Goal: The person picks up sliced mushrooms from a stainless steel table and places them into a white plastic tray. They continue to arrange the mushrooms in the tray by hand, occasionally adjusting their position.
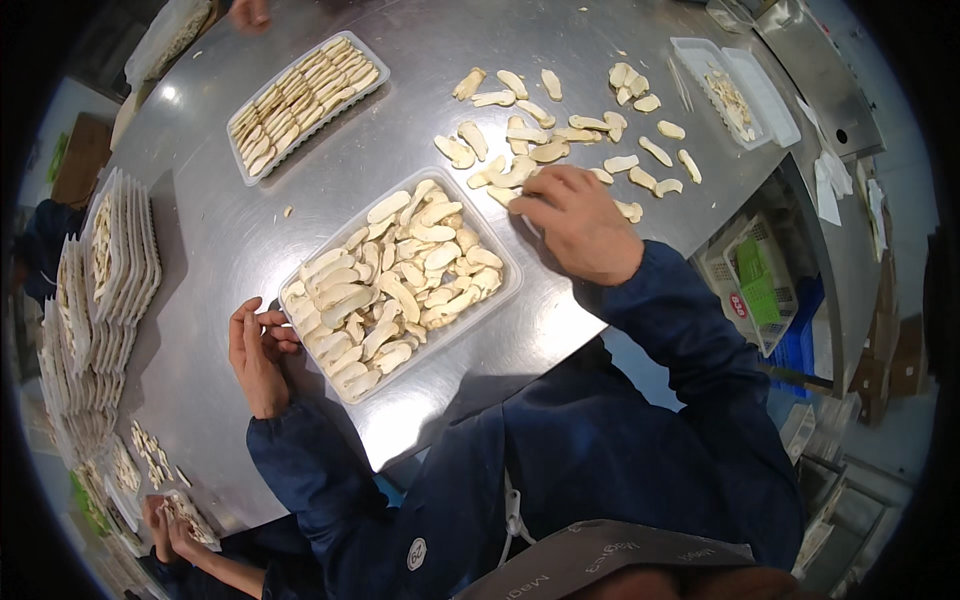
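Note:
Before me lies a clear plastic tray point(480, 319) of pale dried mushroom slices point(405, 296); those along its left side lie in rows, the rest in a loose heap. At the tray's left end is my left hand point(259, 360), fingers apart, fingertips close to the rim. My right hand point(581, 225) is beyond the tray's right corner, palm down on the steel table. Its fingertips meet the end of a loose slice point(501, 196), but whether they grip it is hidden. More loose slices point(551, 152) are scattered beyond and around this hand.
A tray of neatly rowed slices point(304, 105) stands farther back. Stacked filled trays point(124, 247) line the left. Another person's hands point(176, 525) hold a small tray at lower left; another hand point(250, 13) shows at the top. A box of fragments point(724, 94) sits back right.

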Available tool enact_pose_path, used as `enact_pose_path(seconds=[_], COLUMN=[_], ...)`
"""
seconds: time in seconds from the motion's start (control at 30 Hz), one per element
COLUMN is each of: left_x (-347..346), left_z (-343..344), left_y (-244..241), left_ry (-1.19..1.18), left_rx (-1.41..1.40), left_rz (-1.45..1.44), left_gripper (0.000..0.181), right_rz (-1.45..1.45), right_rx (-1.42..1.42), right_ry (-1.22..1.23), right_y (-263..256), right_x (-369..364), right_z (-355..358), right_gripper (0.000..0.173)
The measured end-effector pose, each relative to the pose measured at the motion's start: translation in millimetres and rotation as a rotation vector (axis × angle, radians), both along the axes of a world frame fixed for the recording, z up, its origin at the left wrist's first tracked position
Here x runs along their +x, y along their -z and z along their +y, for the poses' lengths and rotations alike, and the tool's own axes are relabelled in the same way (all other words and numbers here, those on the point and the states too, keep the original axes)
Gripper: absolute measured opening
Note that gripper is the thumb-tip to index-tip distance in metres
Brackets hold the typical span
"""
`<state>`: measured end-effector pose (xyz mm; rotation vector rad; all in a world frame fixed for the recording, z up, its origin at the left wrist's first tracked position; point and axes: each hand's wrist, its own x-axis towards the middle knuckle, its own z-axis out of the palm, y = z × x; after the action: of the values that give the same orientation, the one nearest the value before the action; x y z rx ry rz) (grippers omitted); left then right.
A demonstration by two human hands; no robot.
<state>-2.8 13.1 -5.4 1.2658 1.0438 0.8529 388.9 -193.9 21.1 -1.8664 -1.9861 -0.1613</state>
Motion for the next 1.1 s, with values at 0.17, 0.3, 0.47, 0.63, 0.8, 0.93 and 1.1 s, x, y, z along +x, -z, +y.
enact_pose_path(seconds=[0.17, 0.3, 0.47, 0.63, 0.8, 0.93, 1.1], left_x=[1.5, 0.8, 5.1, 2.3, -0.8, 8.8, 6.0], left_z=[-1.4, -1.6, 1.2, 1.1, -3.9, -4.1, -2.6], left_y=[1.2, -0.2, -3.6, 0.8, -1.8, -9.5, -7.6], left_ry=[-0.015, -0.030, -0.018, -0.011, -0.039, -0.036, -0.038], left_rx=[-0.010, -0.003, -0.005, -0.019, -0.041, -0.050, -0.045], left_rz=[0.001, -0.019, -0.009, 0.000, -0.021, -0.014, -0.002], left_gripper=[0.031, 0.032, 0.031, 0.031, 0.031, 0.030, 0.031], right_rz=[0.024, -0.026, -0.055, -0.067, 0.070, 0.116, 0.327], right_rx=[0.075, 0.079, -0.001, 0.062, 0.208, 0.032, 0.046], right_ry=[0.034, -0.084, -0.083, -0.031, 0.284, 0.675, 0.566], right_y=[-16.3, -9.6, 1.1, -9.8, -52.0, -42.0, 16.6], right_x=[27.4, 16.1, 19.8, 48.9, 128.5, 189.0, 193.3], right_z=[13.6, 62.1, 75.9, 53.5, -6.1, -85.1, -107.9], right_gripper=[0.036, 0.046, 0.039, 0.030, 0.033, 0.033, 0.046])
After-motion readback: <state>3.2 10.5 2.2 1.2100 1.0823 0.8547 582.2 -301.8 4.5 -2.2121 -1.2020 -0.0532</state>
